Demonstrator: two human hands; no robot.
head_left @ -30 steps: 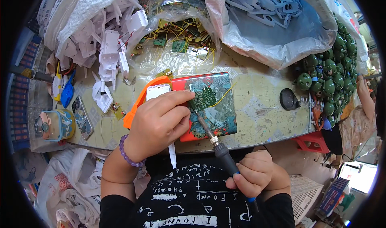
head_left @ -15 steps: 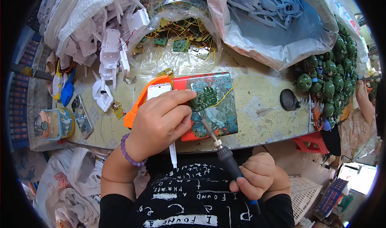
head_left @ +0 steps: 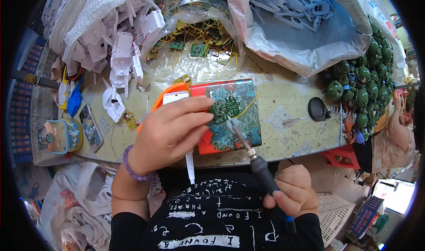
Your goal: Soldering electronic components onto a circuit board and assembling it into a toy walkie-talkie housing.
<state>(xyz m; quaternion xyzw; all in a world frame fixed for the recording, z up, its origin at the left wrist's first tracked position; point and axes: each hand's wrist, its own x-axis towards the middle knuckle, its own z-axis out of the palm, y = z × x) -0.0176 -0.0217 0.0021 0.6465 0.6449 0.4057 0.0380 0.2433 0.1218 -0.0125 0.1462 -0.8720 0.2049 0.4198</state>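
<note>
A small green circuit board (head_left: 225, 109) with a yellow wire lies over a red box with a dark patterned top (head_left: 245, 134). My left hand (head_left: 172, 129) is at the board's left edge, its fingers stretched and apart, the fingertips touching or just beside it. In my right hand (head_left: 292, 191) is a soldering iron (head_left: 261, 169), gripped by its dark handle. Its metal tip points up-left at the lower edge of the board. Partly behind my left hand are an orange piece (head_left: 170, 91) and a white plastic housing (head_left: 175, 97).
White plastic parts (head_left: 121, 54) spill from a sack at the left. Wired boards (head_left: 199, 49) lie in a plastic bag behind the box. Pale blue parts (head_left: 292, 5) fill a sack at the back right. Round green pieces (head_left: 363, 89) pile up at the right, near a black round lid (head_left: 317, 109).
My left fingers have loosened from their pinch on the board and spread apart. The soldering iron and my right hand have shifted slightly right, the tip staying near the board's lower edge.
</note>
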